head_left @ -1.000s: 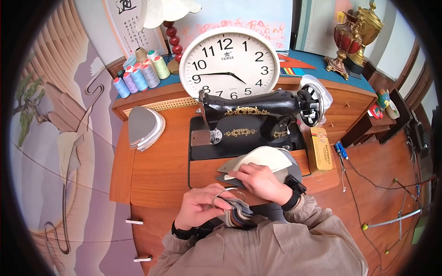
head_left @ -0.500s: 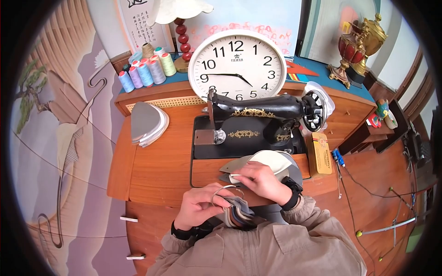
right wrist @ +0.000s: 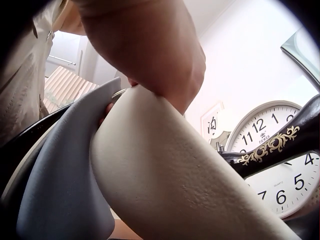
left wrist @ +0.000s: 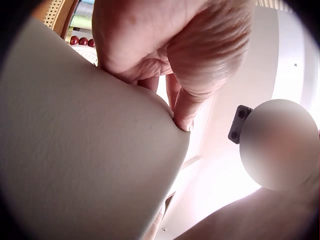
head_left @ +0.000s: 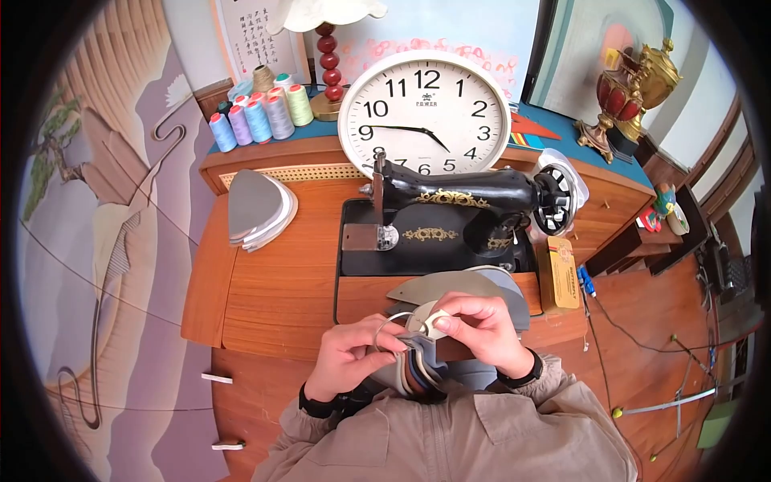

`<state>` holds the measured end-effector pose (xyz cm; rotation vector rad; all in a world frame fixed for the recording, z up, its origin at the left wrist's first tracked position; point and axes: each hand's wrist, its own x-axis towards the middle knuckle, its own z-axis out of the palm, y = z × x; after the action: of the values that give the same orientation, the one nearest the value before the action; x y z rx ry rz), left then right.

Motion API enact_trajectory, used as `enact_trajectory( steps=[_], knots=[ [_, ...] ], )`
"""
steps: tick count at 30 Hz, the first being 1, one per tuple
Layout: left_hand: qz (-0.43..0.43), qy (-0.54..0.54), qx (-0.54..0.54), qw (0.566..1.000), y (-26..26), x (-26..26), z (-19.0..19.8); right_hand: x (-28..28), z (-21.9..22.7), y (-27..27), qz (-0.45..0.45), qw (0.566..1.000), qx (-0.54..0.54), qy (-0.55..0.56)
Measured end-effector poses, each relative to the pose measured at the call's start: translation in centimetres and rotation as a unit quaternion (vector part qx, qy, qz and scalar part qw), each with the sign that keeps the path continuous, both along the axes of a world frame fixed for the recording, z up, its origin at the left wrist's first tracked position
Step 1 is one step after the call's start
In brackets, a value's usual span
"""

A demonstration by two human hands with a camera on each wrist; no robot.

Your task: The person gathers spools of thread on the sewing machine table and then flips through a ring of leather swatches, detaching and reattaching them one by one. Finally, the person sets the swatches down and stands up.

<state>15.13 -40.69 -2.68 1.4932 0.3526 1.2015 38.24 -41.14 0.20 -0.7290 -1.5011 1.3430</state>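
Left hand [head_left: 347,358] in a pinch on ringed swatches [head_left: 421,361], right hand [head_left: 483,330] close beside, its pinch on 1 cream piece [head_left: 434,325].

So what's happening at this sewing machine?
A person's left hand holds a metal ring and a bundle of sheets; the right hand pinches a cream sheet beside the ring. Whether the ring passes through it can't be seen. Grey sheets lie in front of the sewing machine.

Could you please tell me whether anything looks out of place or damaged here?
Nothing looks spilled or damaged; only the leftmost stack on the table sits slightly askew, with pale layers poking out beneath the grey top piece.
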Motion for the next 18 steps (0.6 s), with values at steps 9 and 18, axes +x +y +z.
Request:
enact_trajectory(
  steps=[9, 18],
  knots=[
    [-0.006, 0.013, -0.007, 1.000, -0.2, 0.3, 0.2, -0.2, 1.0, 0.1, -0.048, 0.993, 0.087, -0.070],
    [-0.022, 0.044, -0.006, 0.999, -0.3, 1.2, 0.6, 0.7, 2.3, -0.1, -0.071, 0.981, 0.142, -0.113]
  ],
)
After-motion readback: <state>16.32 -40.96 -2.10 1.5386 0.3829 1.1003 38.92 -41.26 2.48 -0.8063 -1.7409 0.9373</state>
